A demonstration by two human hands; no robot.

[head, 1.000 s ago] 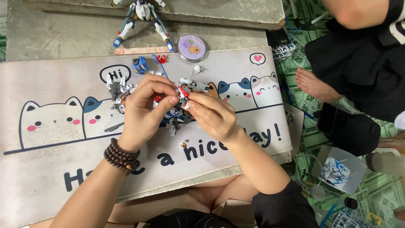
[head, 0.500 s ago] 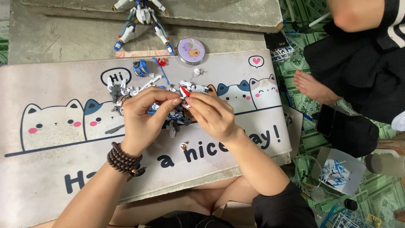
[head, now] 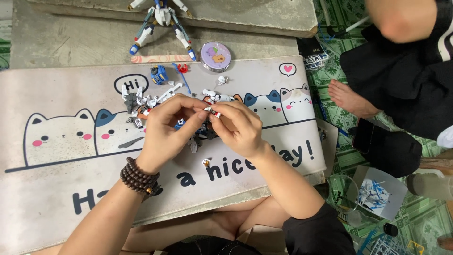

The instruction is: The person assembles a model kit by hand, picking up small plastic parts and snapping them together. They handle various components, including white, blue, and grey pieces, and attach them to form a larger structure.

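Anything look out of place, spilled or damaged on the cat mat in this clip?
Nothing looks damaged. Small model parts lie scattered loose on the cat mat, and one tiny piece sits alone below the left hand and right hand, apart from the rest.

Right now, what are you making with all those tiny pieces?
A person sitting on the floor has both hands together over a cat-print mat. The left hand and right hand pinch a small red and white model part between their fingertips. More loose model parts lie scattered on the mat just beyond the hands. A finished white and blue robot figure lies farther off, beside a round purple tin. Another person sits at the right.
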